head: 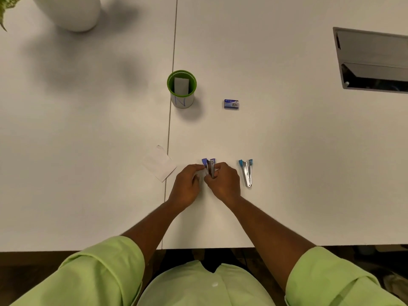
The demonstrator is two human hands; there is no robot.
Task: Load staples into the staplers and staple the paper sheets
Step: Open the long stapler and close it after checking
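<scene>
A small purple stapler (209, 164) stands hinged open between my hands near the table's front. My right hand (224, 184) grips its metal body from the right, fingers curled round it. My left hand (187, 185) pinches its left side with thumb and forefinger. A light blue stapler (246, 172) lies hinged open on the table just right of my right hand. A folded white paper sheet (159, 163) lies left of my left hand, untouched. The blue staple box (231, 104) sits closed farther back.
A green cup (181, 90) holding a white block stands behind the hands, by the table seam (171, 120). A white vase (70, 12) is at the far left corner. A grey cable hatch (373, 60) is set into the table at the right.
</scene>
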